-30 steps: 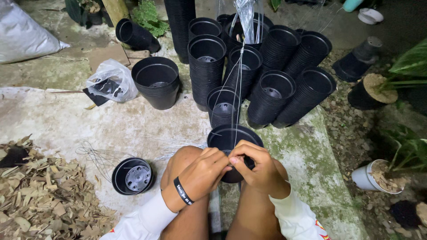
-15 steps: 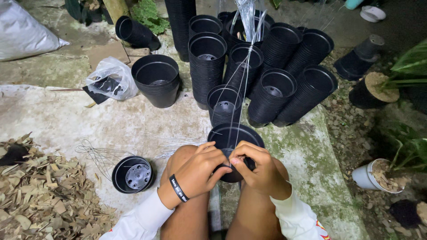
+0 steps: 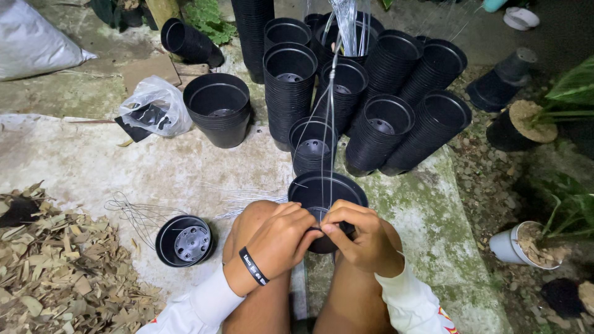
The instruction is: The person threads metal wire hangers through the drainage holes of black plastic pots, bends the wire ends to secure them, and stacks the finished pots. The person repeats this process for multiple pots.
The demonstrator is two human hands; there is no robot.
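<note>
Head camera view, looking down at a person seated on a mossy concrete slab (image 3: 93, 167), knees up, both hands meeting at the near rim of a black plastic pot (image 3: 327, 193) that rests between the knees. The left hand (image 3: 277, 238), wearing a dark wristband, is curled closed with fingertips pinching at the rim. The right hand (image 3: 362, 238) is also closed, thumb and forefinger pinched on thin silvery wire (image 3: 331, 124) that rises from the pot straight up toward a gathered bunch near the top of the view.

Risks, as a judgement: the wire is thin and springy, so a loose pinch could let it slip and whip free; pulling hard could crack the thin rim or tip the pot off the knees. The wire ends could prick the fingertips.

Behind stand tall stacks of black pots (image 3: 383, 80). To the left sit a single wider pot (image 3: 218, 105), a clear plastic bag (image 3: 158, 105), an upturned pot (image 3: 184, 240) beside loose wire loops (image 3: 133, 213), and a heap of dry leaves (image 3: 55, 272).

Compared with a second ago, the scene is nearly unchanged: both hands stay at the same spot on the rim, with only small finger shifts.
</note>
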